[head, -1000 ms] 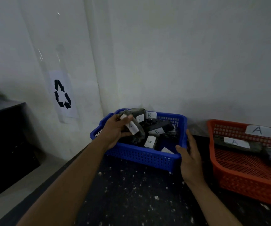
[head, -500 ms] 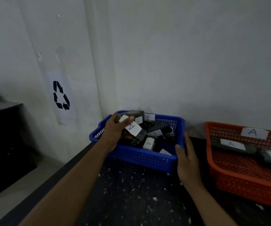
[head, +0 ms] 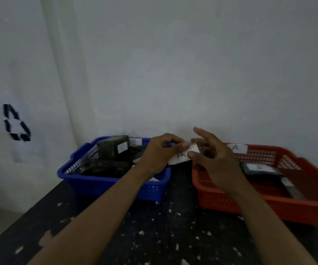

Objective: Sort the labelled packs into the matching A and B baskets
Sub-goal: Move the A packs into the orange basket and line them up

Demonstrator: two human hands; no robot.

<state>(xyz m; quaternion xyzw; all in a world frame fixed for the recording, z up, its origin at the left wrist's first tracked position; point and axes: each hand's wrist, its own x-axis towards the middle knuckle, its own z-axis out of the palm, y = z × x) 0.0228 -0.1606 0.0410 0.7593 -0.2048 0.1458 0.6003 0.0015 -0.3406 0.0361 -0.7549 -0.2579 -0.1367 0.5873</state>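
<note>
A dark pack with a white label marked A (head: 181, 155) hangs over the gap between the two baskets. My left hand (head: 158, 155) grips its left end. My right hand (head: 215, 165) meets it from the right, thumb under the label and fingers curled on the dark end, index finger raised. The blue basket (head: 104, 181) on the left holds several dark labelled packs (head: 113, 149). The red basket (head: 249, 205) on the right carries an A tag (head: 235, 148) on its back wall and holds dark packs (head: 259, 168). The image is motion-blurred.
Both baskets stand on a dark speckled table (head: 154, 236) against a pale wall. A recycling sign (head: 15, 123) hangs on the wall at the left. The table's left edge drops to the floor.
My left hand lifted the A pack out of the blue basket and carried it right. My right hand left the blue basket's rim and rose to the pack. The view swung right.
</note>
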